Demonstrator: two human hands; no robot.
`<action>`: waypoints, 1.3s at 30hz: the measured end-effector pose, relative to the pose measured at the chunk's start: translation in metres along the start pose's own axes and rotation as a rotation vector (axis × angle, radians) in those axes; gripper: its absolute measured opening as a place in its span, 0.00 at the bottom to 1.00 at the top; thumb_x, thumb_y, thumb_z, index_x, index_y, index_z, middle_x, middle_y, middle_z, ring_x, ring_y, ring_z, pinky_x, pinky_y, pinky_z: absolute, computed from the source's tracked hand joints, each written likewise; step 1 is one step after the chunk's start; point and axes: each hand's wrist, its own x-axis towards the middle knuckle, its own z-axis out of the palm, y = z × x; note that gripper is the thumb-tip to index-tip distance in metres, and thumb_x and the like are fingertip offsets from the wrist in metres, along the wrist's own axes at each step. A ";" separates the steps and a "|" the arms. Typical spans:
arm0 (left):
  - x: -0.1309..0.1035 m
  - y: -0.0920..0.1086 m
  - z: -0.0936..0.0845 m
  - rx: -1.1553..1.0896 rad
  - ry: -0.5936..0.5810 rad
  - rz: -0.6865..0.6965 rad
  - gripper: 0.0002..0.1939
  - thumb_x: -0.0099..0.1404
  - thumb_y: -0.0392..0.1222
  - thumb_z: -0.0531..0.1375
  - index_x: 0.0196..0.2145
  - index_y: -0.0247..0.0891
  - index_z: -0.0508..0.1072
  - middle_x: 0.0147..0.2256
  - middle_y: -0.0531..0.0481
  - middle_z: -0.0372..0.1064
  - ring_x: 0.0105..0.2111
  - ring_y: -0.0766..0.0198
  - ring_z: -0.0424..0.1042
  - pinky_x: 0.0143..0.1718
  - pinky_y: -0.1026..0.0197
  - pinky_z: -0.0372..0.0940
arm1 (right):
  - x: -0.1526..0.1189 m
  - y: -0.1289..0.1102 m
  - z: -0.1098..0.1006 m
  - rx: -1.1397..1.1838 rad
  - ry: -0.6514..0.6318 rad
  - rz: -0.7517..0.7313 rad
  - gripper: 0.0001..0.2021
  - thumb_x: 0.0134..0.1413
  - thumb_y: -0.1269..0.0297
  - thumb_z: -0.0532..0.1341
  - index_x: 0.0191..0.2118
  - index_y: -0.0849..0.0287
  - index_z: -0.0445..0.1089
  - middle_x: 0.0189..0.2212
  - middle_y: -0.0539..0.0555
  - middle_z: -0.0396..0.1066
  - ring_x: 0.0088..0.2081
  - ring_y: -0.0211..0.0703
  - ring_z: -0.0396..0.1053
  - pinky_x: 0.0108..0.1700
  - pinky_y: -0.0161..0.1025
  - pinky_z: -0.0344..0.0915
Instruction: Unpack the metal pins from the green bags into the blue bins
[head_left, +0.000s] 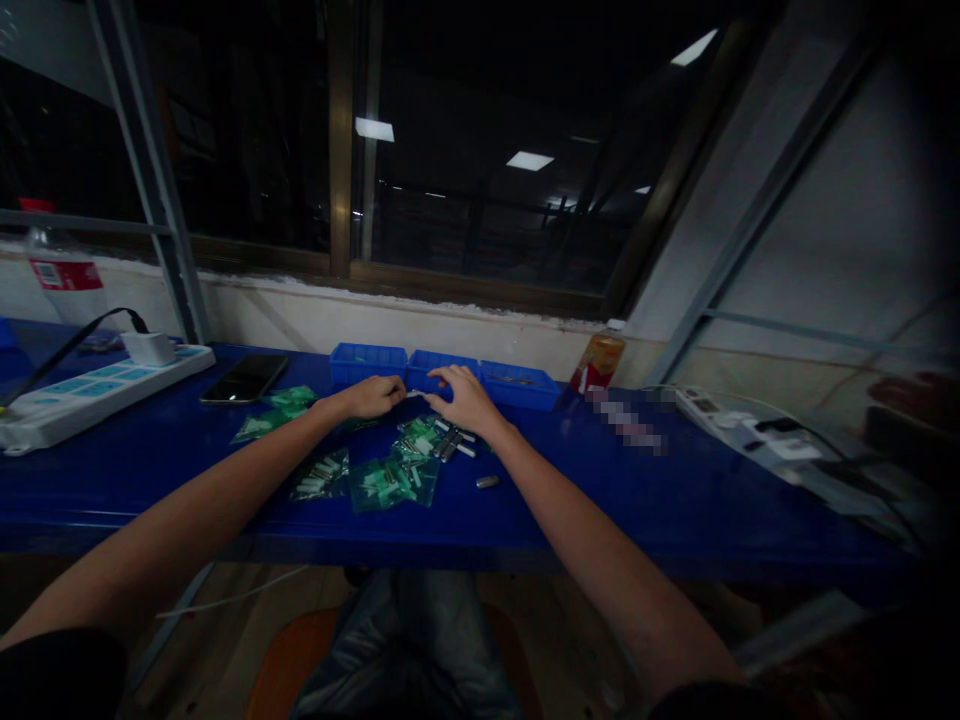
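Over the middle of the blue table, my left hand (377, 397) is closed in a pinch on a small white piece (415, 394), whose exact kind is too small to make out. My right hand (465, 402) is just to its right, thumb and forefinger apart, with the thumb tip close to the piece's other end. Whether the thumb touches it is unclear. Below the hands lie clear bags of green and white small parts (394, 483) and a cluster of short metal cylinders (454, 440). One metal cylinder (487, 482) lies alone near my right forearm.
Three blue bins (517, 385) stand in a row behind my hands. A phone (245, 379) and a power strip (105, 390) are at left, near a red-capped bottle (66, 275). At right are a drink bottle (600, 358) and another power strip (750, 435).
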 end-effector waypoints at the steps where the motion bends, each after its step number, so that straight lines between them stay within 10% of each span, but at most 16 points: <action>1: 0.000 0.000 -0.001 -0.025 0.001 -0.001 0.15 0.62 0.44 0.45 0.37 0.35 0.67 0.33 0.47 0.70 0.31 0.61 0.67 0.33 0.63 0.58 | 0.000 -0.005 0.002 0.001 -0.032 -0.043 0.15 0.48 0.62 0.61 0.44 0.57 0.65 0.34 0.53 0.65 0.39 0.43 0.60 0.42 0.40 0.57; 19: -0.002 0.006 -0.009 -0.200 -0.099 0.081 0.19 0.63 0.46 0.42 0.32 0.33 0.68 0.35 0.46 0.70 0.34 0.63 0.66 0.38 0.64 0.58 | -0.003 -0.024 -0.001 -0.038 -0.075 -0.133 0.07 0.54 0.65 0.57 0.39 0.58 0.66 0.35 0.54 0.65 0.40 0.42 0.61 0.43 0.37 0.57; 26: -0.013 0.017 -0.012 -0.115 0.047 0.113 0.17 0.63 0.50 0.48 0.45 0.37 0.61 0.32 0.50 0.72 0.29 0.63 0.69 0.31 0.64 0.60 | 0.001 -0.022 0.003 -0.024 -0.052 -0.027 0.12 0.60 0.64 0.48 0.32 0.60 0.66 0.31 0.54 0.66 0.37 0.40 0.62 0.41 0.36 0.56; 39: -0.012 0.020 -0.010 0.009 0.164 0.161 0.17 0.67 0.47 0.40 0.35 0.38 0.65 0.32 0.48 0.70 0.32 0.62 0.69 0.36 0.62 0.60 | -0.003 -0.026 0.000 0.094 0.033 -0.048 0.08 0.54 0.65 0.55 0.41 0.58 0.62 0.32 0.51 0.65 0.35 0.38 0.63 0.38 0.33 0.58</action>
